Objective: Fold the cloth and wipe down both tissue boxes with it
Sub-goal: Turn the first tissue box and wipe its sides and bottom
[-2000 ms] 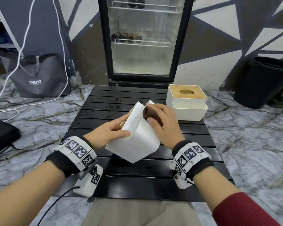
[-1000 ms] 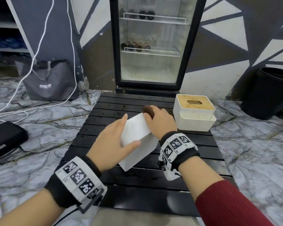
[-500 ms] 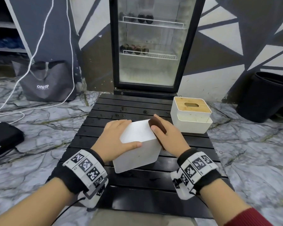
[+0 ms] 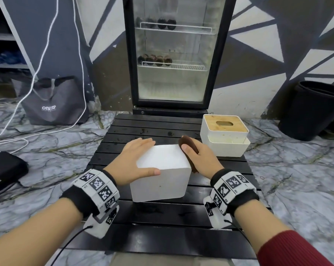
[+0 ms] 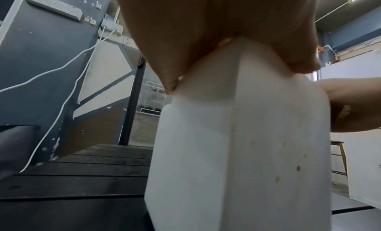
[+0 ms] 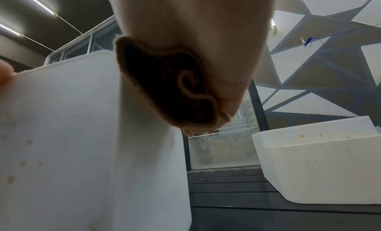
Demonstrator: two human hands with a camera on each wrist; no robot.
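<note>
A plain white tissue box (image 4: pixel 162 160) stands on the black slatted table (image 4: pixel 162 217). My left hand (image 4: pixel 135 160) clasps its left top corner, thumb across the top, fingers along the far left edge. In the left wrist view the palm (image 5: pixel 216 30) covers the box (image 5: pixel 237 153) corner. My right hand (image 4: pixel 200 160) grips a folded brown cloth (image 4: pixel 188 144) and presses it against the box's right side. In the right wrist view the rolled cloth (image 6: pixel 164 84) sits between that hand's fingers (image 6: pixel 195 30) and the speckled box wall (image 6: pixel 62 136). A second tissue box (image 4: pixel 225 135), with a wooden lid, stands at the right rear.
A glass-door fridge (image 4: pixel 172 54) stands behind the table. On the marble floor a grey bag (image 4: pixel 52 102) and white cables (image 4: pixel 39 70) lie to the left, a black case (image 4: pixel 3 169) lies at the far left, and a black bin (image 4: pixel 316 110) stands on the right.
The white box, earlier tilted and lifted between both hands, now stands flat on the table. The right hand with the cloth has moved from the box's top end to its right side.
</note>
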